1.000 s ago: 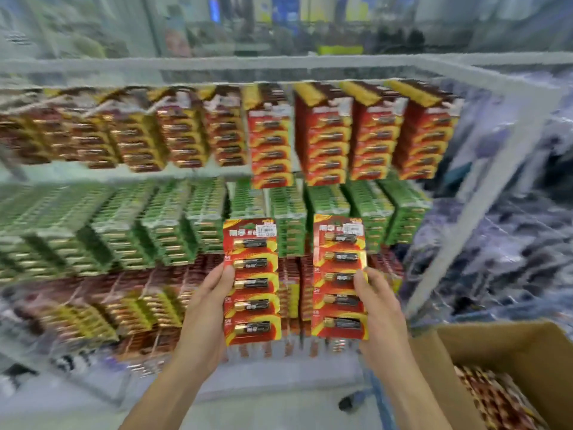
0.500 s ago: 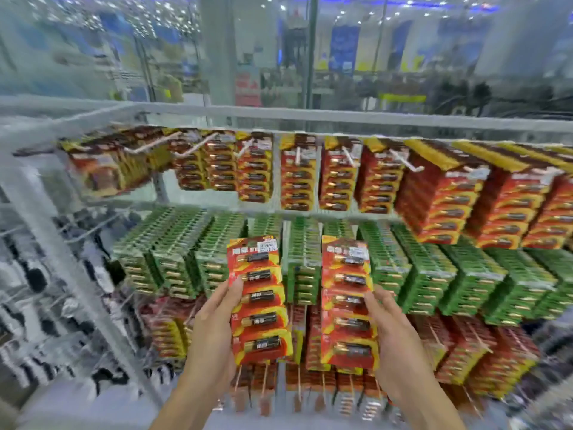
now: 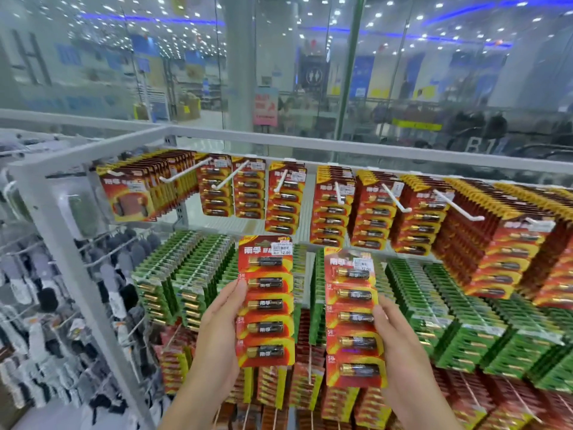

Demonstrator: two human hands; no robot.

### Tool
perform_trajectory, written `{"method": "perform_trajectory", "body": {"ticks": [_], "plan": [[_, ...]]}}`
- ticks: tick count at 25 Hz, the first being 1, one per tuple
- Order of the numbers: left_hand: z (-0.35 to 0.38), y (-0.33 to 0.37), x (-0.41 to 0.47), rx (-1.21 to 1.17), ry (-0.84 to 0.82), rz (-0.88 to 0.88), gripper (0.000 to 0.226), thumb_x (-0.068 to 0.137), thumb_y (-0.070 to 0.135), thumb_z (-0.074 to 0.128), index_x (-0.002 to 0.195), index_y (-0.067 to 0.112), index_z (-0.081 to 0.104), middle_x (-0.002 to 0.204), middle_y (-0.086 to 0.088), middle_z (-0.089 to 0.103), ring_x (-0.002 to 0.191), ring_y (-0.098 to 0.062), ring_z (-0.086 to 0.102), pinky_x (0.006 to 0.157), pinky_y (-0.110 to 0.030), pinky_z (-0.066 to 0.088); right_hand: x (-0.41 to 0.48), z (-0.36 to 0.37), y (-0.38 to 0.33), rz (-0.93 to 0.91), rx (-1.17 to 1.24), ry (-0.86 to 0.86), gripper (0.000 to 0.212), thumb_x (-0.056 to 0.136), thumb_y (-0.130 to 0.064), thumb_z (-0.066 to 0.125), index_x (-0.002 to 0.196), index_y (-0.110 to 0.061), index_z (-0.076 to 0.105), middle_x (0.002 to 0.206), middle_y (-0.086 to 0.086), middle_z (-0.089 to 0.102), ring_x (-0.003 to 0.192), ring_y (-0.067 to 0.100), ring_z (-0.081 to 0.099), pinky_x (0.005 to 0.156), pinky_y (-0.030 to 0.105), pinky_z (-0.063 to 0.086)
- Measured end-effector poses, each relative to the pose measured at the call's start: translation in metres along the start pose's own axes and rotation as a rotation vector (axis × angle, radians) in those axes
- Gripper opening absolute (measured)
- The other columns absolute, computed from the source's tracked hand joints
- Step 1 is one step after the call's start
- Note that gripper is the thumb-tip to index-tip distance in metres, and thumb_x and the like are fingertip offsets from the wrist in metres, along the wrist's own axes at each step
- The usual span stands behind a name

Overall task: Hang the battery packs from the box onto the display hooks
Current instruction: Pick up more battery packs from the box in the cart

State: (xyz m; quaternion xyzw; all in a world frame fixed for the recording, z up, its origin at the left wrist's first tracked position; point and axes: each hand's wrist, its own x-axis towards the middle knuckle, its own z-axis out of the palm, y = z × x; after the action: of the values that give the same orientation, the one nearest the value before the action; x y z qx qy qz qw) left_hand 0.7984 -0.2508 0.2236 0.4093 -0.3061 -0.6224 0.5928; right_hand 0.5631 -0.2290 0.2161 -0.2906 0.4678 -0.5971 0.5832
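My left hand (image 3: pixel 218 333) grips a red and yellow battery pack (image 3: pixel 266 301) by its left edge and holds it upright. A second red battery pack (image 3: pixel 353 318) stands upright in my right hand (image 3: pixel 400 346), held by its right edge. Both packs are in front of the display rack, below its top row. In that top row white display hooks (image 3: pixel 280 181) stick out, carrying matching red packs (image 3: pixel 331 206); several hooks at the left hold only a few packs. The box is out of view.
Green battery packs (image 3: pixel 192 274) fill the middle row of hooks, with more red packs (image 3: pixel 279 389) below. A white metal frame post (image 3: pixel 62 243) stands at the left, with socks (image 3: pixel 37 305) hanging beyond it. A glass wall rises behind the rack.
My view has swung up and to the left, so the box has left the frame. Both hands have lifted their packs closer to the top row of hooks.
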Motion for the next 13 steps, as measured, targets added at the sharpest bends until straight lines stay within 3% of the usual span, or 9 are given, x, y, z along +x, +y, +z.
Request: {"method": "perform_trajectory", "body": {"ticks": [5, 10, 13], "plan": [[0.025, 0.021, 0.022, 0.079, -0.011, 0.129, 0.036, 0.103, 0.038, 0.055, 0.125, 0.016, 0.072, 0.115, -0.018, 0.076, 0.101, -0.041, 0.075, 0.079, -0.047, 0.062, 0.025, 0.005, -0.005, -0.03, -0.008, -0.025, 0.027, 0.099, -0.034, 0.057, 0.121, -0.024, 0.067, 0.106, 0.01, 0.078, 0.089, 0.033, 0.077, 0.071, 0.045, 0.059], [0.042, 0.048, 0.051, 0.1, 0.005, 0.204, 0.034, 0.104, 0.036, 0.055, 0.125, 0.015, 0.071, 0.114, -0.018, 0.077, 0.099, -0.04, 0.076, 0.081, -0.048, 0.061, 0.039, 0.001, -0.004, 0.03, -0.021, -0.039, 0.037, 0.085, -0.038, 0.064, 0.12, -0.025, 0.068, 0.108, 0.011, 0.078, 0.094, 0.035, 0.076, 0.083, 0.051, 0.056], [0.04, 0.051, 0.062, 0.108, 0.006, 0.193, 0.033, 0.104, 0.036, 0.056, 0.124, 0.016, 0.072, 0.114, -0.018, 0.077, 0.1, -0.041, 0.075, 0.084, -0.049, 0.06, 0.044, 0.002, -0.008, 0.024, -0.065, -0.06, 0.035, 0.087, -0.032, 0.061, 0.12, -0.022, 0.066, 0.099, 0.002, 0.08, 0.085, 0.022, 0.078, 0.078, 0.045, 0.055]]}}
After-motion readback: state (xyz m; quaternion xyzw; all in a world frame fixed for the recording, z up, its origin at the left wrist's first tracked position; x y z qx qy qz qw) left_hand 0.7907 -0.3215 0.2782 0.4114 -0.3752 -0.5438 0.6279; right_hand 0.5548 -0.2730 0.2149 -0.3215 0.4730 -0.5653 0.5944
